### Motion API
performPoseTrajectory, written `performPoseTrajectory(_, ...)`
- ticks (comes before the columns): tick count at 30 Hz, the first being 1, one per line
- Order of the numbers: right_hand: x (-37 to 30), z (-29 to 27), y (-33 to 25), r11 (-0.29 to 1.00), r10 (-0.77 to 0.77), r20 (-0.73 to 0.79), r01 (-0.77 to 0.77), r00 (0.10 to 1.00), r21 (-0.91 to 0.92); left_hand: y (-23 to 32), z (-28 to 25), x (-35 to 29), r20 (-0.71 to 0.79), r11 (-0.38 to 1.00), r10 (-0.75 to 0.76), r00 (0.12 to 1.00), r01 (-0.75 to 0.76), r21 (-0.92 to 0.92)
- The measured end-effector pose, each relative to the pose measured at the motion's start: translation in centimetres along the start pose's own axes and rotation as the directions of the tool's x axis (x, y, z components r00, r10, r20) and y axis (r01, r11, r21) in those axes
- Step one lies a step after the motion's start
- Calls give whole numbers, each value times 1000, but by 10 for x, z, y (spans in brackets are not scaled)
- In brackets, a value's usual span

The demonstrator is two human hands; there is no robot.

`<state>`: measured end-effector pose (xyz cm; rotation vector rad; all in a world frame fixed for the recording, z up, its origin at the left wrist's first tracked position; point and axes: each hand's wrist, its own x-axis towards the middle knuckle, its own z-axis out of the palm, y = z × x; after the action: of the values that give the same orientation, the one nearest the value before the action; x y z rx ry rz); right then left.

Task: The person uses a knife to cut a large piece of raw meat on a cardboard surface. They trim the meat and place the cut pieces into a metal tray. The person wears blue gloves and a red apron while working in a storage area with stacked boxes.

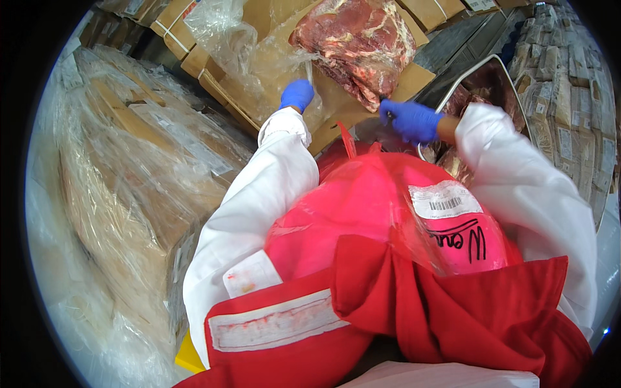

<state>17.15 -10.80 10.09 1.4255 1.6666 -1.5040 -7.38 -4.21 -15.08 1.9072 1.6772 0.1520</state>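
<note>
A large slab of raw red meat with white fat (pixel 362 42) lies on brown cardboard (pixel 414 81) ahead of me. My left hand (pixel 297 96), in a blue glove, is closed at the near-left side of the meat, on clear plastic film (pixel 223 35) that spreads up and left over the cardboard. Just below the meat's lower tip, my right hand (pixel 413 123), also blue-gloved, is closed round a tool with a black handle (pixel 387 114). The tool's working end cannot be made out.
To the right stands a metal-rimmed bin (pixel 495 64) with more raw meat inside. Film-wrapped stacked cartons (pixel 129 168) rise at the left, and wrapped packages (pixel 563 110) line the far right. My red apron (pixel 278 330) and a pink plastic covering (pixel 362 200) bulge before me.
</note>
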Motion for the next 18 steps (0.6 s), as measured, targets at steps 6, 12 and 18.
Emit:
performPoseTrajectory(6, 31, 55, 61, 939, -165, -423, 10, 891, -344, 18, -11, -2, 16, 996, -61, 998, 62, -70)
performPoseTrajectory(12, 9, 16, 43, 880, -282, -283, 130, 917, -457, 13, -45, -2, 261, 987, -129, 957, 99, 124)
performPoseTrajectory(18, -108, -153, -90, 774, 141, -37, -134, 989, -619, 65, -262, 47, 262, 994, -32, 965, 3, 110)
